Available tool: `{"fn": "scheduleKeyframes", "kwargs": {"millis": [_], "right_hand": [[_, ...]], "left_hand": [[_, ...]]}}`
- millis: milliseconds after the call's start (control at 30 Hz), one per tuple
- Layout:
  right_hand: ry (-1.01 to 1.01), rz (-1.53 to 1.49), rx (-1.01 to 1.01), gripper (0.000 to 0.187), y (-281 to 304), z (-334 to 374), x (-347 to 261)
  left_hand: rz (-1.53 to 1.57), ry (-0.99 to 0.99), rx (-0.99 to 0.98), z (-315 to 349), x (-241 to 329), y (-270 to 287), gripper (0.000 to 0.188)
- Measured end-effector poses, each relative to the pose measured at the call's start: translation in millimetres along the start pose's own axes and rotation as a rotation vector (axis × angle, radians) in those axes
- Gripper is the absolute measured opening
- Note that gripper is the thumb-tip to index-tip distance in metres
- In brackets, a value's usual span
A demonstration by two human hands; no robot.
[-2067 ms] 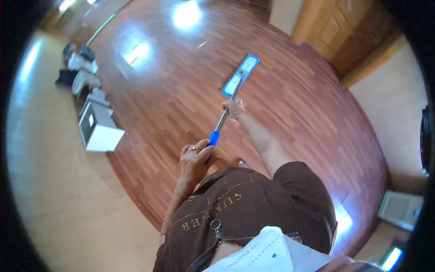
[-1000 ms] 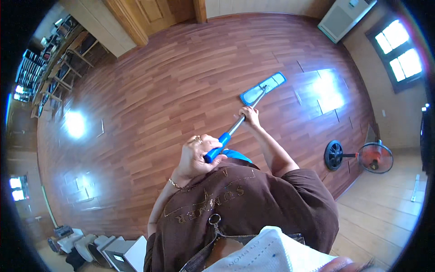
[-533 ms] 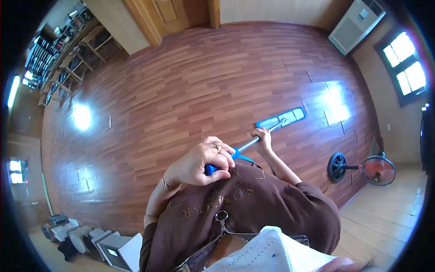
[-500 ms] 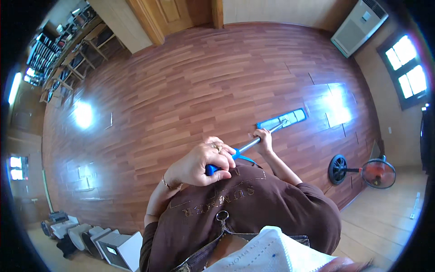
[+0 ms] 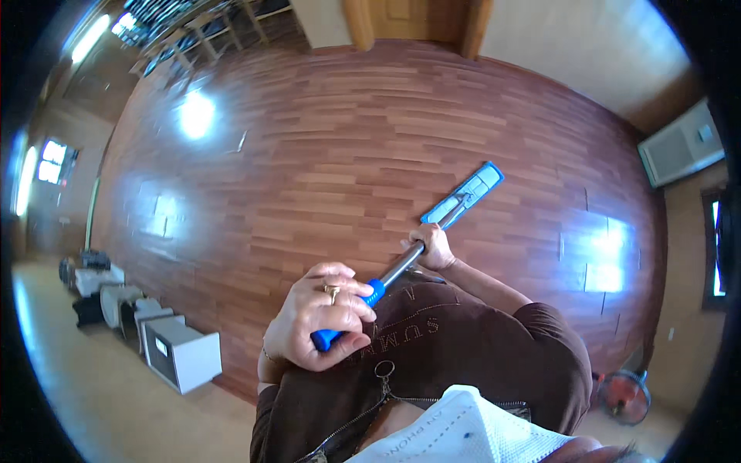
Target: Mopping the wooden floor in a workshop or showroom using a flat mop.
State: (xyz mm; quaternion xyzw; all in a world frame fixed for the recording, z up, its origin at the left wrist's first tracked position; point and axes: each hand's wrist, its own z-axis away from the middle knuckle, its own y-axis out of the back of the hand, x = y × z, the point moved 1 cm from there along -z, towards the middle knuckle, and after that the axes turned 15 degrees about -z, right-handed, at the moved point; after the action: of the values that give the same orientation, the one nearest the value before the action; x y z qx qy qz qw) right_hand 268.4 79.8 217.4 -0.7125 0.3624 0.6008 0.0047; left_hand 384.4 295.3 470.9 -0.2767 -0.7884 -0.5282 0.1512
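A flat mop [image 5: 465, 193] with a blue rectangular head lies against the wood-patterned floor, ahead and a little right of me. Its silver pole slants back toward my chest and ends in a blue grip. My left hand [image 5: 320, 312], with a ring on one finger, is closed round that blue grip close to my body. Lower on the pole, nearer the mop head, my right hand [image 5: 434, 245] is wrapped round the metal. Part of the pole is hidden behind my fingers.
A standing fan [image 5: 624, 397] is at the lower right. White boxy units [image 5: 185, 351] line up at the lower left. An air conditioner [image 5: 683, 144] stands by the right wall. Chairs [image 5: 212, 35] and a long desk are at the far left. A wooden door [image 5: 409, 19] is ahead.
My view has turned to the right, so the room shifts across it. The mop head has swung to a steeper slant. My left hand has come lower and left, still on the grip.
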Motion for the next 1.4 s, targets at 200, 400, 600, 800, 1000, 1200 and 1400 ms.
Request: {"fn": "scheduleKeyframes", "kwargs": {"millis": [200,400,600,800,1000,1200,1400], "right_hand": [[0.185,-0.192,-0.265,0.027,-61,-42,-18],[0.305,-0.281,-0.450,0.030,-122,-63,-49],[0.490,-0.416,-0.657,0.030,-174,-73,-87],[0.514,-0.358,-0.935,0.029,-232,-106,-73],[0.613,-0.473,-1.010,0.027,-262,-114,-37],[0.683,-0.362,-0.957,0.019,-289,-101,-51],[0.566,-0.265,-0.948,0.007,-241,-47,-75]], "left_hand": [[-0.154,0.191,0.131,38,35,20,0.018],[-0.268,0.345,0.255,69,70,21,0.018],[-0.430,0.551,0.329,84,103,17,0.013],[-0.541,0.763,0.319,77,88,8,0.015],[-0.627,0.878,0.207,73,64,-31,0.019],[-0.618,0.828,0.210,104,85,-11,0.021],[-0.524,0.718,0.242,132,122,-11,0.025]]}}
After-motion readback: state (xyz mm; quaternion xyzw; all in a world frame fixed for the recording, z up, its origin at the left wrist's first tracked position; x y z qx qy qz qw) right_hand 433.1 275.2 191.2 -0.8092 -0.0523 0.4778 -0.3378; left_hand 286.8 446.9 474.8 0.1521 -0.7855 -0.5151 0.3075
